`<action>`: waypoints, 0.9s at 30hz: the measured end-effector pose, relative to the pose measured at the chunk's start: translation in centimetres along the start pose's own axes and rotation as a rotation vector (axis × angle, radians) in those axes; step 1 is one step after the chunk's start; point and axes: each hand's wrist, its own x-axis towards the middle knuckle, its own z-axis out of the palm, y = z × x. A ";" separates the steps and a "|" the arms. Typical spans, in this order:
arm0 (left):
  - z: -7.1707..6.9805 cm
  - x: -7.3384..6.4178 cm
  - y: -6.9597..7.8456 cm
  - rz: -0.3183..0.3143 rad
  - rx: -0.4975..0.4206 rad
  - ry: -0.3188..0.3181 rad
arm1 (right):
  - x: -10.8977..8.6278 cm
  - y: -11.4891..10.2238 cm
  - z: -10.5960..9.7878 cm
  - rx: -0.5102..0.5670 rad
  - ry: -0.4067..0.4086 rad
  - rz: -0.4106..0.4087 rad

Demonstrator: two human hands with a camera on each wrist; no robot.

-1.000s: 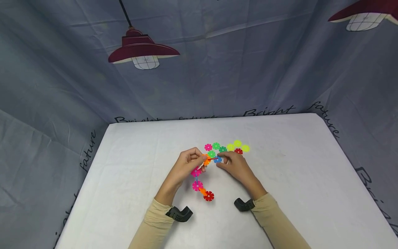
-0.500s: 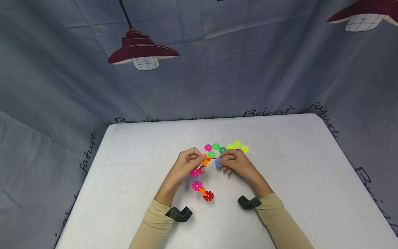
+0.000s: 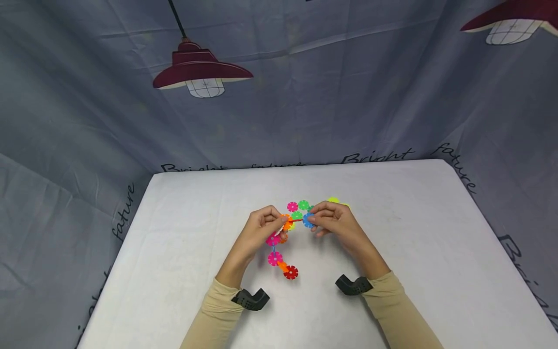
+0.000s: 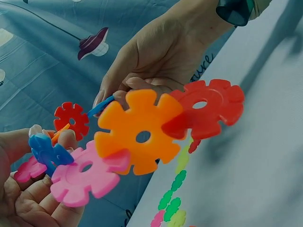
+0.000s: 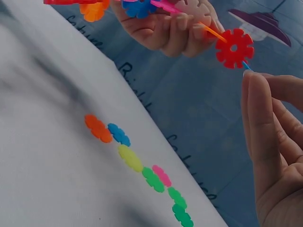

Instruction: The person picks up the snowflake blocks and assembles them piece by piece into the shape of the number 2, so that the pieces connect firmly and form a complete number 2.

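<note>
My left hand (image 3: 260,228) holds a chain of slotted plastic flower discs by its upper end, thumb and fingers pinching near an orange disc (image 3: 287,222). The chain hangs down through pink discs (image 3: 275,259) to a red disc (image 3: 291,272) at its lower end. Another red disc (image 5: 234,48) sticks out from the upper end toward my right hand (image 3: 337,225). Between right thumb and fingertips is a blue disc (image 3: 307,220), its edge right at the red disc's rim. In the left wrist view, the blue disc (image 4: 100,106) appears edge-on.
Loose discs lie on the white table (image 3: 196,242) beyond the hands: pink (image 3: 292,207), green (image 3: 303,205) and yellow (image 3: 333,199), the yellow partly behind my right hand. The right wrist view also shows a loose orange disc (image 5: 98,128) and blue one (image 5: 119,135). A grey curtain (image 3: 279,121) hangs behind.
My right hand has shifted right and changed its grip, bringing the blue disc up against the red disc's edge. My left hand stays almost still with the chain.
</note>
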 end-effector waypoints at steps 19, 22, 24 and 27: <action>0.0 -0.1 0.1 -0.003 0.030 -0.007 | -0.4 -0.9 0.4 -0.084 0.014 -0.080; 0.0 -0.1 0.0 -0.006 0.036 -0.010 | -0.3 -0.7 0.4 -0.092 0.006 -0.082; 0.0 -0.1 0.1 -0.007 0.040 -0.010 | -0.3 -0.5 0.5 -0.091 0.002 -0.082; 0.0 -0.2 0.1 -0.004 0.044 -0.010 | -0.3 -0.3 0.7 -0.081 0.000 -0.086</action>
